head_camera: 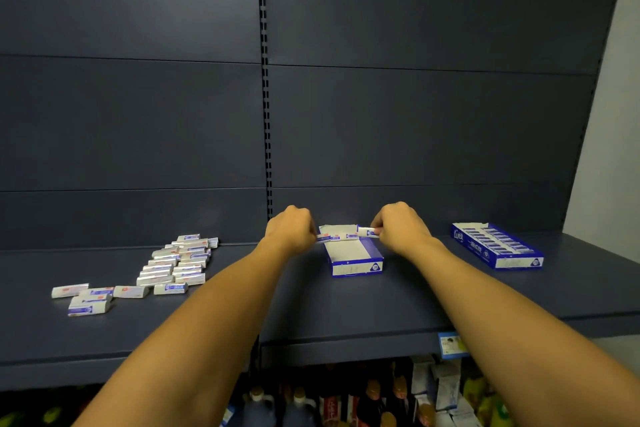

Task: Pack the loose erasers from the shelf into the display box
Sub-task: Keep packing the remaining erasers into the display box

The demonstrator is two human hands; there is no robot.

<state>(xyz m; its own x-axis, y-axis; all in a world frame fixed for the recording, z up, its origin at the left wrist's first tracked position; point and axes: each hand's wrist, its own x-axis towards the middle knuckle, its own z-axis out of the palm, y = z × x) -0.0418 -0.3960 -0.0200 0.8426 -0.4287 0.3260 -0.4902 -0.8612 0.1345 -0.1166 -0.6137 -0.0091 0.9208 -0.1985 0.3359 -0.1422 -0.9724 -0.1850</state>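
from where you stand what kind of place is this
Most likely a shop aisle. Dark retail shelving with a slotted upright, a price label on the shelf edge, bottled goods below, and a filled display box of erasers beside the one being packed.

Dark slate-blue shelf (346,305) and back panels (415,114), white erasers (173,265) with blue-and-red sleeves, my box (356,267) blue outside, white inside, a second blue box (498,246) of white-and-blue rows, pale blue price tag (450,345).

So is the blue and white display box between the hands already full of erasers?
No, the blue and white cardboard display box shows a bare white floor, with only one row of erasers held across it.
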